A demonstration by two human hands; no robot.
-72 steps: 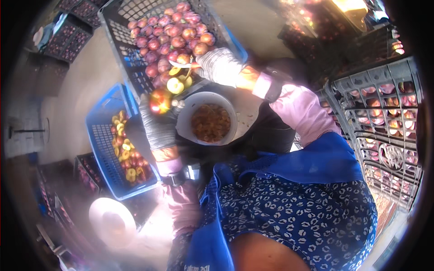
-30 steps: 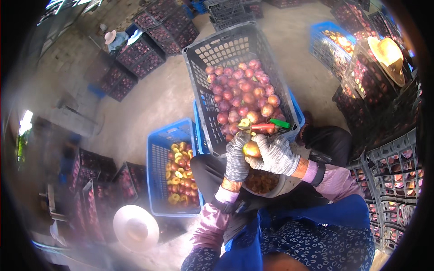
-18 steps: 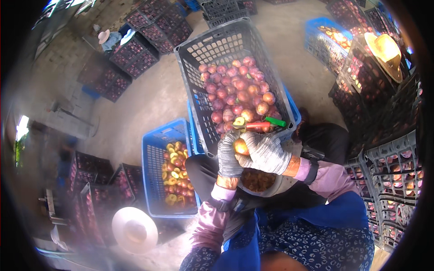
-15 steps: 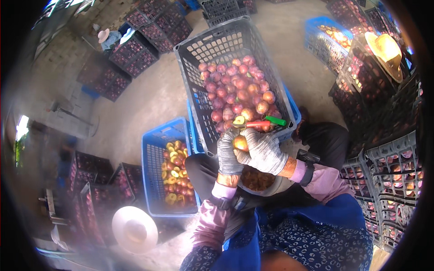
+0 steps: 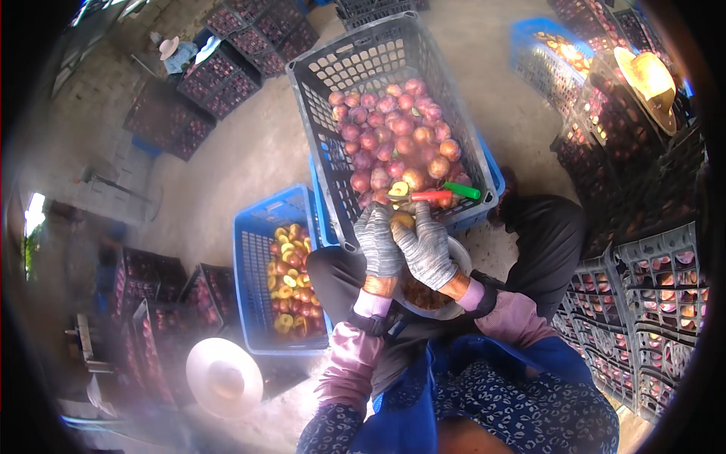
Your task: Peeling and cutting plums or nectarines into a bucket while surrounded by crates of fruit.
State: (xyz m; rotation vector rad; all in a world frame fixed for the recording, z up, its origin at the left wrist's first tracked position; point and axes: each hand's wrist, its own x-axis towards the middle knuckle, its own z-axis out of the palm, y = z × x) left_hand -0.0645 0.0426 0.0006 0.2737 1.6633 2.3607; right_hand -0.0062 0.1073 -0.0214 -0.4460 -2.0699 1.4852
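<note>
My left hand (image 5: 378, 238) and my right hand (image 5: 426, 250), both in grey knit gloves, are closed together on a reddish-yellow plum (image 5: 403, 219) at the near edge of a black crate (image 5: 321, 155). My fingers partly cover the fruit. Just beyond them, a red-handled tool (image 5: 432, 196) with a metal end lies over the plums, beside a green handle (image 5: 462, 190). A yellow cut plum (image 5: 398, 189) is at the metal end. Whole red plums (image 5: 393, 129) fill much of the crate. Beneath my hands, between my legs, a pale tub (image 5: 459, 256) holds brown bits.
A blue crate (image 5: 246, 291) of cut plums stands at my left. The black crate rests on another blue crate (image 5: 491, 170). Stacked black crates of fruit (image 5: 631, 310) rise at right. A pale hat (image 5: 224, 378) is at lower left; another person (image 5: 176, 54) is far left.
Both hands have drawn slightly nearer to me, and my right hand has turned, with the plum still between them. The view has shifted a little.
</note>
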